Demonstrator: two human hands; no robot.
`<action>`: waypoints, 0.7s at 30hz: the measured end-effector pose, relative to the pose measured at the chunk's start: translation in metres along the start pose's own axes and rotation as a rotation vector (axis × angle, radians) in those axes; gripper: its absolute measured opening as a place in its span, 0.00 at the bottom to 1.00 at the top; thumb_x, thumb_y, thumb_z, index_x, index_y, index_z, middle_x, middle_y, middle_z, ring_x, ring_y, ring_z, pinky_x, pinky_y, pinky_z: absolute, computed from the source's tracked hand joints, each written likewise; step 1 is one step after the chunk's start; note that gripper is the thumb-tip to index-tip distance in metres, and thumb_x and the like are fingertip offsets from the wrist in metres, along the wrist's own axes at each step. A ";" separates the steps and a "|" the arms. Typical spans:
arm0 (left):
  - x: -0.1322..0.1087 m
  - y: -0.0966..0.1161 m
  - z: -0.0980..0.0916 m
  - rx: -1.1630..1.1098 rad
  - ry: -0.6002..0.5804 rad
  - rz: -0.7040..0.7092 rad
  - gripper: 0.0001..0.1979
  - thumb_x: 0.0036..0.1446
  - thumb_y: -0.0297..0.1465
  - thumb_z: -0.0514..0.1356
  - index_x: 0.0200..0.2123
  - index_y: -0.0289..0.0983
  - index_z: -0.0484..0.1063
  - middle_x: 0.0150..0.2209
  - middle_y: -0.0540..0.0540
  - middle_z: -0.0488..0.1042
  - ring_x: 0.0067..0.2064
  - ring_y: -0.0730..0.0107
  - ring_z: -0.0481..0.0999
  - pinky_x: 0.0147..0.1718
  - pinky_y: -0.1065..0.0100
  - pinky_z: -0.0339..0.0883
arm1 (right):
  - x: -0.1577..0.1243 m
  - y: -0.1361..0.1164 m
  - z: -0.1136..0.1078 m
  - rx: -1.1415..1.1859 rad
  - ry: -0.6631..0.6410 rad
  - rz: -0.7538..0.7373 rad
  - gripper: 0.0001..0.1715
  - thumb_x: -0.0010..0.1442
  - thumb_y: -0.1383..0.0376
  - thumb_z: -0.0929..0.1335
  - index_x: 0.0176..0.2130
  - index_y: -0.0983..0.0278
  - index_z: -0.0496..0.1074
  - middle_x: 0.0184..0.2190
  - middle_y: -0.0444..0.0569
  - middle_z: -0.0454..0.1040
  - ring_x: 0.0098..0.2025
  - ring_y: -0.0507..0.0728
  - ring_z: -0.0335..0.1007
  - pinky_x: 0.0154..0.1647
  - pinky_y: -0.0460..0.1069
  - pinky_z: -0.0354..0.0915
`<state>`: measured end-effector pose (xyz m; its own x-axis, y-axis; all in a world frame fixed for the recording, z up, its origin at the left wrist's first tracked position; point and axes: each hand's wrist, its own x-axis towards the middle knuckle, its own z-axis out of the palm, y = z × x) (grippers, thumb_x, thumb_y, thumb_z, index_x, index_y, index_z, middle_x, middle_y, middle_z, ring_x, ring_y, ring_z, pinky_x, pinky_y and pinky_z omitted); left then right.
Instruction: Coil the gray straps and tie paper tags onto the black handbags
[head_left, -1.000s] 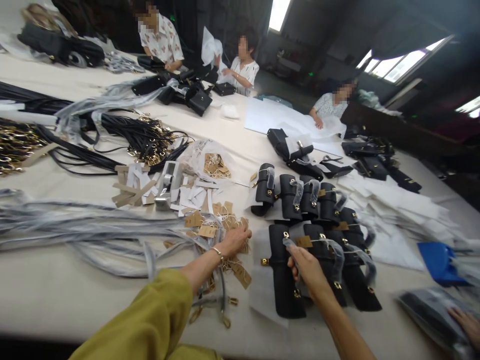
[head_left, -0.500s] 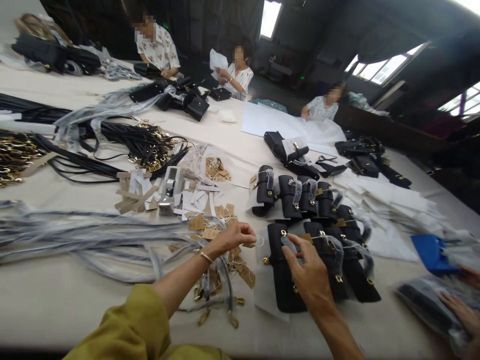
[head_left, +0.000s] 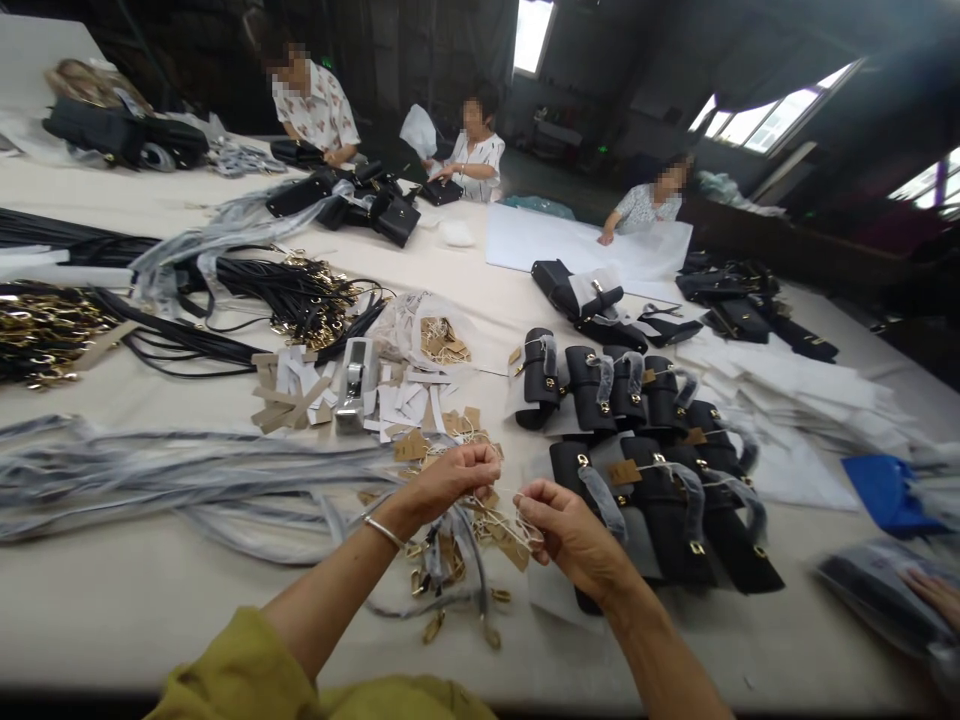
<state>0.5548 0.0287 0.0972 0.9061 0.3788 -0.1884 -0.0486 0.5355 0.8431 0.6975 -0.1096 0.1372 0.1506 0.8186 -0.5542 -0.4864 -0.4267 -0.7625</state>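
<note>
My left hand (head_left: 459, 474) is closed in a pinch above the heap of brown paper tags (head_left: 409, 446). My right hand (head_left: 570, 535) pinches a thin white string (head_left: 529, 535), whose loose loops hang below the fingertips. A fine strand seems to run between both hands. Just right of my right hand lies a black handbag (head_left: 568, 462) with a gold buckle and a plastic-wrapped handle, partly hidden by that hand. Beside it are several similar bags, some with a brown tag (head_left: 624, 471) tied on. Clear-wrapped straps (head_left: 225, 470) with gold clasps stretch out at the left.
A tape dispenser (head_left: 355, 385) stands among paper strips (head_left: 401, 405). Behind are black straps with gold hooks (head_left: 319, 295) and a plastic bag of tags (head_left: 420, 330). White sheets (head_left: 810, 400) lie at the right, near a co-worker's hand (head_left: 934, 595). Several people work across the table.
My right hand has left the front handbag's handle and moved left, close to my left hand, now with string in its fingers. The view has shifted slightly.
</note>
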 end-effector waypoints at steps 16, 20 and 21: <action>-0.038 -0.032 -0.092 0.470 0.500 -0.018 0.14 0.51 0.40 0.64 0.32 0.38 0.65 0.31 0.49 0.67 0.34 0.66 0.68 0.32 0.68 0.63 | -0.003 -0.001 -0.006 0.481 0.024 -0.131 0.11 0.51 0.63 0.76 0.26 0.65 0.73 0.26 0.43 0.72 0.30 0.51 0.69 0.33 0.47 0.69; -0.043 -0.021 -0.061 0.718 0.450 0.161 0.16 0.55 0.35 0.62 0.48 0.39 0.70 0.56 0.41 0.68 0.60 0.53 0.63 0.58 0.56 0.58 | -0.008 0.002 0.003 0.488 0.023 -0.097 0.11 0.53 0.62 0.76 0.27 0.66 0.74 0.27 0.44 0.73 0.31 0.52 0.71 0.35 0.47 0.71; -0.042 -0.016 -0.046 0.730 0.322 0.174 0.18 0.58 0.36 0.60 0.52 0.40 0.70 0.58 0.41 0.68 0.61 0.54 0.63 0.60 0.56 0.56 | -0.009 0.003 0.005 0.486 0.026 -0.085 0.11 0.54 0.63 0.76 0.27 0.66 0.74 0.27 0.44 0.73 0.32 0.52 0.72 0.36 0.48 0.71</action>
<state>0.4987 0.0389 0.0685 0.7405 0.6688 -0.0666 0.2094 -0.1353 0.9684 0.6904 -0.1163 0.1419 0.2255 0.8302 -0.5098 -0.8155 -0.1254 -0.5650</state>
